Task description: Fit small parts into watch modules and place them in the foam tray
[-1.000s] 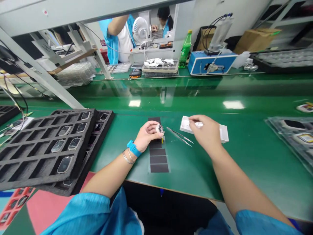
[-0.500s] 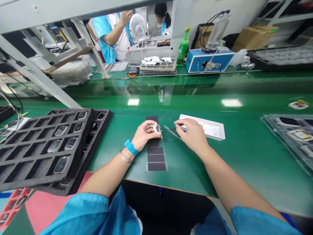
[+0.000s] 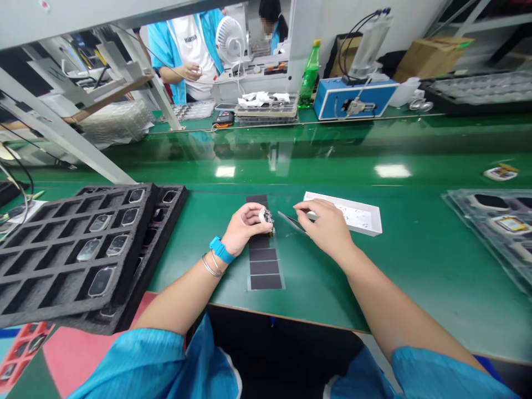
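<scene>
My left hand (image 3: 245, 225) is closed around a small watch-like part (image 3: 265, 216), held just above a strip of dark rectangular pads (image 3: 262, 258) on the green bench. My right hand (image 3: 326, 226) pinches a pair of metal tweezers (image 3: 292, 223), whose tips point toward the part. Behind my right hand lies a shallow white tray (image 3: 361, 217) with tiny bits in it. A blue band and thin bracelets sit on my left wrist.
Stacked black foam trays (image 3: 78, 249) with several glass-faced parts stand at the left. A clear blister tray (image 3: 494, 221) lies at the right. Across the glossy conveyor (image 3: 291, 160) are a blue device (image 3: 349, 100), a green bottle (image 3: 310, 83), a fan and other people.
My right hand left the white tray, moved left and took up the tweezers, bringing them near the part. My left hand has stayed in place.
</scene>
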